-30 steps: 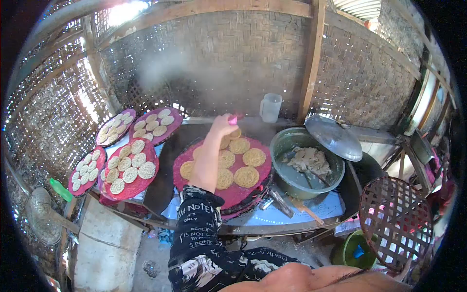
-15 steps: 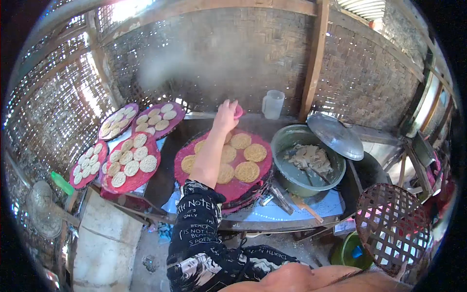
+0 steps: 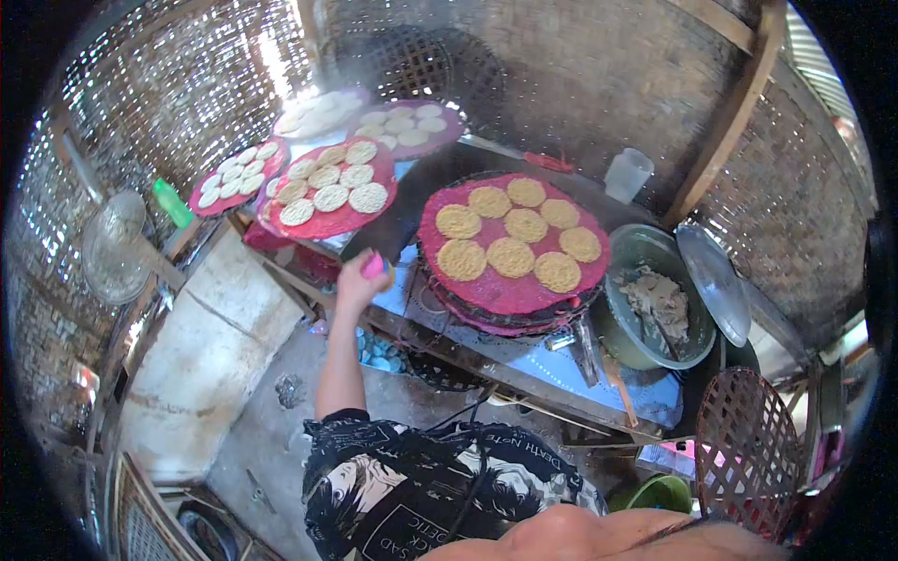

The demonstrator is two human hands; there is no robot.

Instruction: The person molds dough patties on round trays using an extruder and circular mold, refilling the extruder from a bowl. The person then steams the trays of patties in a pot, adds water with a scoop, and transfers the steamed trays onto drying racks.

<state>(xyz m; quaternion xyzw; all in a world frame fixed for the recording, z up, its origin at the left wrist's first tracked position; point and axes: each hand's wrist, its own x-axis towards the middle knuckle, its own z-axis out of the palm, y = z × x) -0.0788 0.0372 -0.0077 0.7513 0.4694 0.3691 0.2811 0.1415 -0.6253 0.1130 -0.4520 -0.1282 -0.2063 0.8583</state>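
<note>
My left hand is closed around a small pink object, mostly covered by the fingers, at the front edge of the worktop. To its right sits a round red cloth-covered tray bearing several flat yellowish-brown round cakes. Left of it and farther back, another red round tray carries paler round cakes. My right hand is out of view.
A green basin holds pale dough and a utensil; a metal lid leans beside it. A plastic jug stands behind. More cake-laden trays are at the back left. A woven basket is at right.
My left hand has drawn back from behind the middle tray to the worktop's front left edge, holding the pink object. The view has turned left, and the middle tray's cakes are now uncovered.
</note>
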